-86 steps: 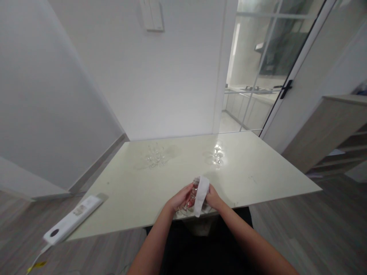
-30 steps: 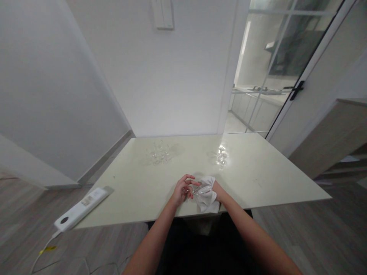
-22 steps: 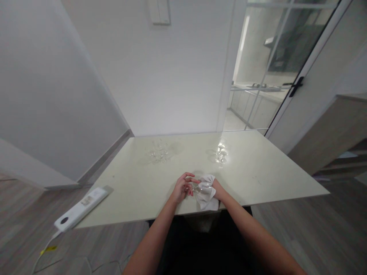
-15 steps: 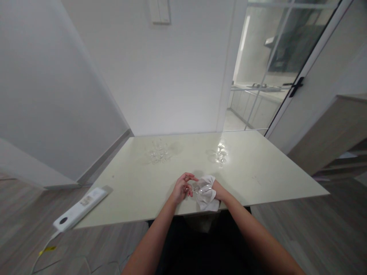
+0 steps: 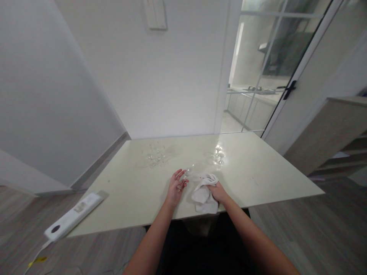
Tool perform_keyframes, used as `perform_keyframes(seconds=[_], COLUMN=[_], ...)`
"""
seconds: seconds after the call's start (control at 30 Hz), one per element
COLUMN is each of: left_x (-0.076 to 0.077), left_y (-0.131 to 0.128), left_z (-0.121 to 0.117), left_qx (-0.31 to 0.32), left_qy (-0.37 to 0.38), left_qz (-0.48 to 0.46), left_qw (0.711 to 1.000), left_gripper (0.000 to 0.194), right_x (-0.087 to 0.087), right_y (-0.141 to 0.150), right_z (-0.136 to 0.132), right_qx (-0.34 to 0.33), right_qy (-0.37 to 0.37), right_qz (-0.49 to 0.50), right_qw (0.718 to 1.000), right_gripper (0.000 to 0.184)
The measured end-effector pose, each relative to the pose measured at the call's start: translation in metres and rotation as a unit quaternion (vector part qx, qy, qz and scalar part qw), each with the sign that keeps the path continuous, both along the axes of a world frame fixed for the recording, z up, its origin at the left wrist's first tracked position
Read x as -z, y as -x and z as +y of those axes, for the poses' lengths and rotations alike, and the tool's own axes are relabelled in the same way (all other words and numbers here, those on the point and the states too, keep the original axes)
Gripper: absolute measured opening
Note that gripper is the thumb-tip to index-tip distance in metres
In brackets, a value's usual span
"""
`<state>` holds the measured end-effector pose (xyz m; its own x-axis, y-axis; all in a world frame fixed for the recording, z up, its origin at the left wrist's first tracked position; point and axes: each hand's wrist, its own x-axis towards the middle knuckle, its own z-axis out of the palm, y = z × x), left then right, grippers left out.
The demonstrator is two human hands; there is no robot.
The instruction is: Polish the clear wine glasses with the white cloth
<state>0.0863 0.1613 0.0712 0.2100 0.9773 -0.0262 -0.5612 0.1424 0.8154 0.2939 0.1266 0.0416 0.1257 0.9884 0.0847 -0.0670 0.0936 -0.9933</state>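
My left hand (image 5: 174,188) holds a small clear stemmed glass (image 5: 187,172) by its stem, just above the pale table (image 5: 258,175), with the fingers loosely curled round it. My right hand (image 5: 218,191) grips a crumpled white cloth (image 5: 202,195) that rests on the table near the front edge. Glass and cloth are apart, about a hand's width between them.
Several clear glasses (image 5: 155,156) stand at the table's back left, and a smaller group of glasses (image 5: 217,156) at the back middle. A white power strip (image 5: 71,217) lies across the front left corner. A glass door (image 5: 266,68) is behind on the right, wooden shelving (image 5: 338,133) far right.
The glass has come out of the cloth: my left hand moved it away, forward and left. My right hand lowered the cloth onto the table.
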Motion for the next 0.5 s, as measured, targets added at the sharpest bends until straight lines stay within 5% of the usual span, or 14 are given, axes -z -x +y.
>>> perform_keyframes(seconds=[0.2, 0.43, 0.5], left_x=[0.0023, 0.0003, 0.0003], left_y=[-0.0003, -0.0013, -0.0015], left_z=[0.0005, 0.0002, 0.0003], left_qx=[-0.002, 0.012, 0.015], left_qy=[0.013, 0.021, 0.022], left_qz=[-0.006, 0.002, 0.011], left_qw=[1.0, 1.0, 1.0], left_gripper=[0.048, 0.048, 0.047], right_x=[0.0052, 0.0011, 0.0007], right_y=[-0.0035, -0.0051, -0.006], right_z=[0.0017, -0.0047, -0.0033], right_qx=[-0.053, -0.04, -0.055], right_qy=[-0.034, -0.042, -0.042], right_qz=[-0.008, -0.009, 0.014], right_qw=[0.998, 0.998, 0.998], right_gripper=[0.046, 0.086, 0.08])
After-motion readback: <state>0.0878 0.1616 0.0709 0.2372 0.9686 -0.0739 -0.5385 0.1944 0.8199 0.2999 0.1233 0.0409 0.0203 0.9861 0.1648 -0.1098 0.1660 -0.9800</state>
